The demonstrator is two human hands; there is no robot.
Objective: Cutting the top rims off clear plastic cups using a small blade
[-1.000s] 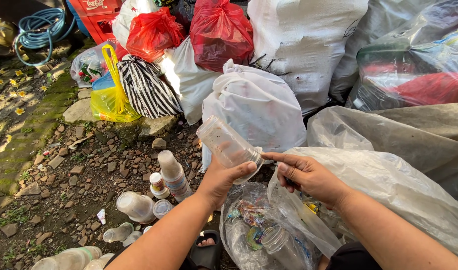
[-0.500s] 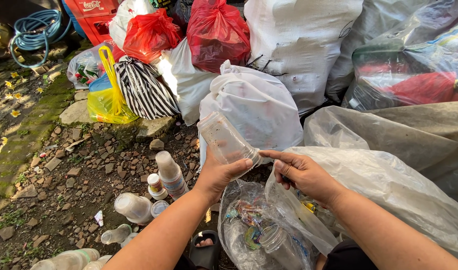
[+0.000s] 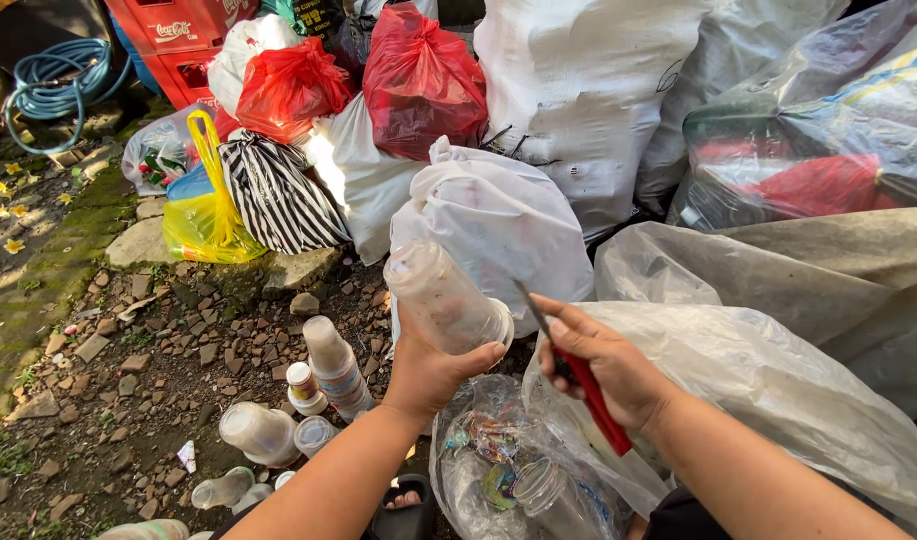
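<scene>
My left hand (image 3: 429,375) grips a clear plastic cup (image 3: 444,298), tilted with its base up and to the left. My right hand (image 3: 604,365) holds a red-handled knife (image 3: 579,380) whose thin blade points up toward the cup's rim. Below both hands sits an open clear plastic bag (image 3: 509,470) with wrappers and clear containers inside. To the left, on the stony ground, stands a stack of plastic cups (image 3: 337,366), with several loose cups and bottles (image 3: 259,432) lying about it.
Full white sacks (image 3: 579,110), red bags (image 3: 419,80), a striped bag (image 3: 277,200) and a yellow bag (image 3: 204,215) are piled behind. A large translucent sack (image 3: 779,380) lies at right. A blue hose (image 3: 54,85) and red crate (image 3: 179,40) sit far left.
My right hand has drawn back a little from the cup's rim, and the red-handled knife shows in it. The left hand has tilted the cup slightly.
</scene>
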